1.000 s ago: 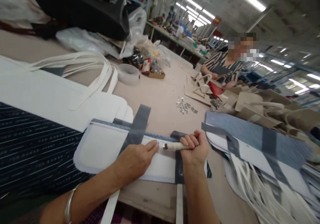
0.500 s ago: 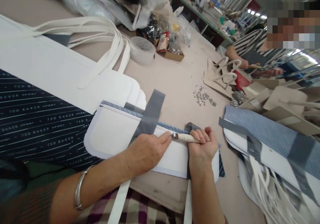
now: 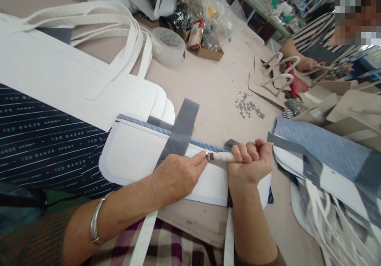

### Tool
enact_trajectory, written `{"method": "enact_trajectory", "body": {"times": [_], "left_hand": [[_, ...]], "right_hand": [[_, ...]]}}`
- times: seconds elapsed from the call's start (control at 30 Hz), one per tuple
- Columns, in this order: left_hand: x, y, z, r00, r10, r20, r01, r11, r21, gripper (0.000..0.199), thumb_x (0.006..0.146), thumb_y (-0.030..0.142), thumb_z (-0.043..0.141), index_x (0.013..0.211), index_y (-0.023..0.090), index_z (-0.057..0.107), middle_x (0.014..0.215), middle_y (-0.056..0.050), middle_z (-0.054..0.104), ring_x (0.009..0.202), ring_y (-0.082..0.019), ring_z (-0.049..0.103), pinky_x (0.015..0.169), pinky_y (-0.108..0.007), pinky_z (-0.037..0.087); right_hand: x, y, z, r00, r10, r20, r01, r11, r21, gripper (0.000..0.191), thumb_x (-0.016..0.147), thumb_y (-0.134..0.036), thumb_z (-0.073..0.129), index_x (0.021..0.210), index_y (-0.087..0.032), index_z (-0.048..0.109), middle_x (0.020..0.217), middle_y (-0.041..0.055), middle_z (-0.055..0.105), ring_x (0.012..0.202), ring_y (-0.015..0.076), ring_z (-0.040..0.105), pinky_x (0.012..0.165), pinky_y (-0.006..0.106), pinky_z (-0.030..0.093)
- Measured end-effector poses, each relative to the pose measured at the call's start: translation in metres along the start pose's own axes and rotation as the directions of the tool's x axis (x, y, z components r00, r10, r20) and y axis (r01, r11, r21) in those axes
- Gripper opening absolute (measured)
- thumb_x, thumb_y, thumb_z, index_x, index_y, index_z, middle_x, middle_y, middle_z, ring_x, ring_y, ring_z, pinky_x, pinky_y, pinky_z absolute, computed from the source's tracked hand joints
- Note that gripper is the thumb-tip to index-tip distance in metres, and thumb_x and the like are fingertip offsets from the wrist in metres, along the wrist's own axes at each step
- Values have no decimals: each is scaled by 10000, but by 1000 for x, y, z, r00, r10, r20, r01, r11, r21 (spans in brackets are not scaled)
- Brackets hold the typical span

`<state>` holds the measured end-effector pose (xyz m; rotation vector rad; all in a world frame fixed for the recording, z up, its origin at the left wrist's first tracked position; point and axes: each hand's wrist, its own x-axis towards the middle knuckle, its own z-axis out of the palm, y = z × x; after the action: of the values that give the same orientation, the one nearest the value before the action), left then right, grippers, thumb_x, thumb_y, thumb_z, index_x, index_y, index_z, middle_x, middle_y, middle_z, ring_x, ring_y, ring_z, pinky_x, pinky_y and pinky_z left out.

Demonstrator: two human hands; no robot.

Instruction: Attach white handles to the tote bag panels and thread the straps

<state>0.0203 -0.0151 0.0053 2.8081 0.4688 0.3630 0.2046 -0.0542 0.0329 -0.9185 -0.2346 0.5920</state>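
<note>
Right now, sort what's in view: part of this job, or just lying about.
Likely in the job:
pale-handled tool in right hand
white panel
grey strip
perhaps scattered metal bits

Apparently lying about:
tape roll
red packet
cardboard box

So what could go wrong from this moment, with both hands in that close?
The left hand's fingertips are right at the metal end of the white-handled tool in the right hand, so a slip might nick them. That end is also over the white panel, which it could scratch. Two white straps hang past the table edge near the lap; a snag might shift the panel.
</note>
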Motion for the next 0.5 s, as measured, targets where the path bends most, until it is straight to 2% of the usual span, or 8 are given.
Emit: {"method": "enact_trajectory", "body": {"times": [0.1,0.17,0.27,0.37,0.5], "left_hand": [[0,1,0,1000,-11,-12,11,1000,18,372,942,145,455,1300,169,557,1434,-41,564,809,-175,723,558,-322,569],[0,1,-1,1000,-17,-7,17,999,32,373,944,157,460,1305,179,551,1442,-24,557,802,-178,724,554,-331,572],[0,2,-3,1000,-13,0,13,999,33,372,937,172,481,1303,178,548,1436,-16,564,811,-182,724,569,-336,580],[0,2,-3,1000,-6,-7,6,999,33,364,930,166,496,1289,179,554,1423,-18,576,837,-186,724,595,-333,587],[0,1,-2,1000,-8,-4,9,999,32,367,932,158,491,1295,169,549,1434,-30,566,805,-180,722,588,-331,586]], "right_hand": [[-8,-3,17,982,-84,172,100,991,-90,256,852,-415,674,730,-202,599,430,-143,252,316,44,169,319,166,260],[-11,-6,21,965,-97,243,129,985,-118,258,840,-420,690,728,-205,603,430,-141,248,317,45,175,319,169,268],[-10,-10,17,971,-91,223,122,984,-128,258,845,-420,682,730,-207,594,431,-141,237,322,48,167,316,170,267],[-8,-13,8,975,-139,170,162,978,-129,262,860,-417,664,725,-209,581,433,-140,232,331,53,158,317,170,269],[-9,-11,6,963,-162,215,195,970,-143,279,880,-415,642,707,-203,588,429,-134,229,326,53,156,315,174,262]]}}
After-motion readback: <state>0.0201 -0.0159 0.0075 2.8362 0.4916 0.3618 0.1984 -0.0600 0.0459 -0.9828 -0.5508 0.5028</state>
